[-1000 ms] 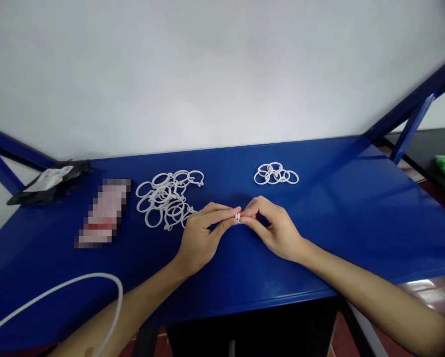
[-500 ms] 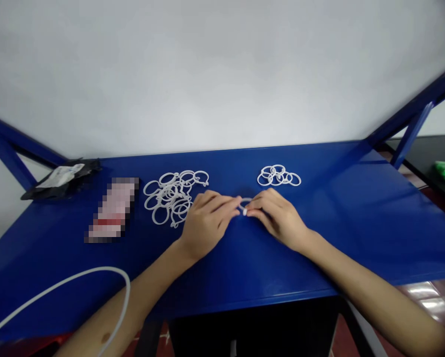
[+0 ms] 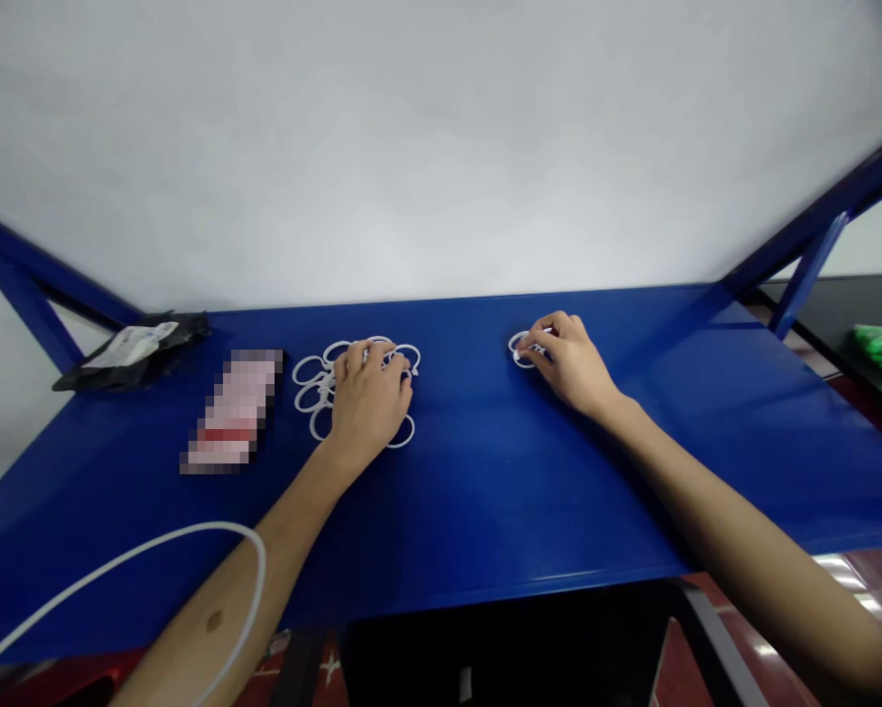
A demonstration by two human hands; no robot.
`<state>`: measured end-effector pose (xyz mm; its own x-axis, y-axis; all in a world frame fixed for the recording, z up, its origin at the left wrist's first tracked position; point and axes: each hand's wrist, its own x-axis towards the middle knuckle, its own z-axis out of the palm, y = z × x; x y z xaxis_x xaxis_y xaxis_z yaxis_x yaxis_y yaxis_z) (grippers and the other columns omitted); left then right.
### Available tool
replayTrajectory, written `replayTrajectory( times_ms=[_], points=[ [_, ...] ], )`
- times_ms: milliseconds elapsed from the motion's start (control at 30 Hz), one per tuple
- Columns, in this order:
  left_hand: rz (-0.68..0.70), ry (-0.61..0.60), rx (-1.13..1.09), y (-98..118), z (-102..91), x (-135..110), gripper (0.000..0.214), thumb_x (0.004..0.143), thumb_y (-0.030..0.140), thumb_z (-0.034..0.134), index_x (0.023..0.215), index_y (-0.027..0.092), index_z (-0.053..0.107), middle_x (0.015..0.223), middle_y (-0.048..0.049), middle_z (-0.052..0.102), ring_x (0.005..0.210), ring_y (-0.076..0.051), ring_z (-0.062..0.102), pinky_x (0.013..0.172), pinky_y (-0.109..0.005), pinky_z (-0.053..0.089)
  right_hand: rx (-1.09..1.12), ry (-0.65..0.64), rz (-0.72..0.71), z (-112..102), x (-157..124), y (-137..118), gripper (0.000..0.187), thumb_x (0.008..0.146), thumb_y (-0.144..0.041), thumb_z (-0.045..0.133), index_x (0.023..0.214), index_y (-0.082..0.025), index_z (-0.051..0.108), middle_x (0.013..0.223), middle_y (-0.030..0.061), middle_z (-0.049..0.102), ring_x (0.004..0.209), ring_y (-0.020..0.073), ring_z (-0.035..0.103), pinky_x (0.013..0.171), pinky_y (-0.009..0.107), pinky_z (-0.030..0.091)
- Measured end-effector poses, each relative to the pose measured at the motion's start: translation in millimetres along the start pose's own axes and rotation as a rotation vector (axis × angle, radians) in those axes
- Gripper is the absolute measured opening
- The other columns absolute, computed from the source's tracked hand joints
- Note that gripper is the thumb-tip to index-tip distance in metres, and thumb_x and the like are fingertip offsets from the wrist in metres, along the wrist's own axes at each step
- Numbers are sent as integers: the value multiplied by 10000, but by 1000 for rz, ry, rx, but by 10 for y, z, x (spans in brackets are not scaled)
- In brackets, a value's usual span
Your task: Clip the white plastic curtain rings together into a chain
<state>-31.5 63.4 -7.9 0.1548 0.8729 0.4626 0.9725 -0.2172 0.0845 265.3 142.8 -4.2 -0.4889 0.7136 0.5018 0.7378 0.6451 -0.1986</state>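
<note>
Hands (image 3: 371, 398) now apart, over flat white rings (image 3: 324, 379)

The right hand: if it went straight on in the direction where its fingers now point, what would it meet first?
Probably the smaller group of white rings, right at the fingers of the right hand; this one view does not settle the exact height between them.

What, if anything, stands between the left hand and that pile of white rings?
Nothing visible does. The left hand is right over the pile of white rings, hiding part of it; I can't tell if it touches any. The black package lies farther left.
</note>
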Motion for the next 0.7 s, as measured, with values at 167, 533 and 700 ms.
replayTrajectory(
  times_ms=[167,533,700],
  points=[
    [-17,-7,-13,36,-53,25,115,928,175,595,859,200,684,1194,-125,684,1203,-369,499,987,-566,376,-20,30,46,-73,-81,-71,144,959,-269,618,1020,-194,725,1081,121,602,919,255,510,786,438,533],
    [16,-218,-881,456,-394,-102,70,1002,223,518,1003,219,588,878,16,655,764,-124,608,704,-264,497,459,-63,-142,-179,-282,-799,258,1002,-248,561,1253,-197,595,1222,118,638,1131,225,628,961,408,547],
    [-68,-240,-996,557,-409,-176,66,994,246,556,1016,228,615,897,30,693,756,-98,643,706,-234,506,714,-76,18,-148,-390,-864,159,1005,-269,583,1146,-205,623,985,39,712,821,141,676,743,280,560]
  ],
)
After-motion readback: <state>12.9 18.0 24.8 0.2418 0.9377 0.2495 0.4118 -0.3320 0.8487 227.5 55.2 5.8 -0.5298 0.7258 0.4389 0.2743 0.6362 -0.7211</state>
